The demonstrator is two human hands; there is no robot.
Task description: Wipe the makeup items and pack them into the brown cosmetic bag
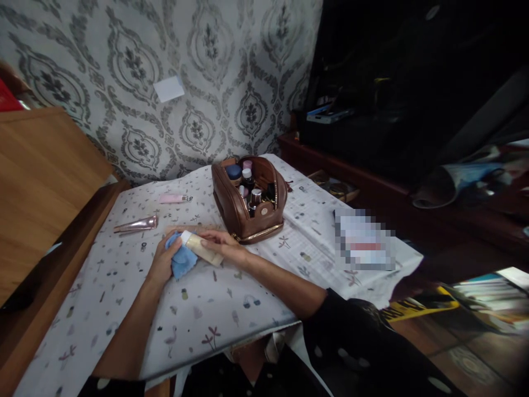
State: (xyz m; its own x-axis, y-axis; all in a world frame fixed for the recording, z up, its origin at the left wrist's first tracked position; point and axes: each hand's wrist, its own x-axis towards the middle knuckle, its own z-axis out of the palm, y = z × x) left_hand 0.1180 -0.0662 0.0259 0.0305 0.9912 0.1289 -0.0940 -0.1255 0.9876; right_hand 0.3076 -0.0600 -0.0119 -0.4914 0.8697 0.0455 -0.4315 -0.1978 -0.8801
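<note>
In my left hand [162, 260] is a bunched blue cloth [184, 262], pressed against the white cap of a cream-coloured tube [204, 251]. My right hand [226, 246] grips the body of that tube, which lies slanted across the front of me. Just beyond my right hand stands an unzipped brown cosmetic bag [243, 223] with several bottles and jars inside, among them a dark blue lidded jar [233, 172]. To the left on the cloth-covered table lie a shiny rose-gold tube [138, 224] and a pink tube [171, 198].
A patterned white tablecloth [231, 317] covers the table. A blurred-out flat object [363, 242] lies near its right edge. Wooden furniture [45, 176] borders the left side, a patterned wall the back. A dark red cabinet [372, 198] stands on the right.
</note>
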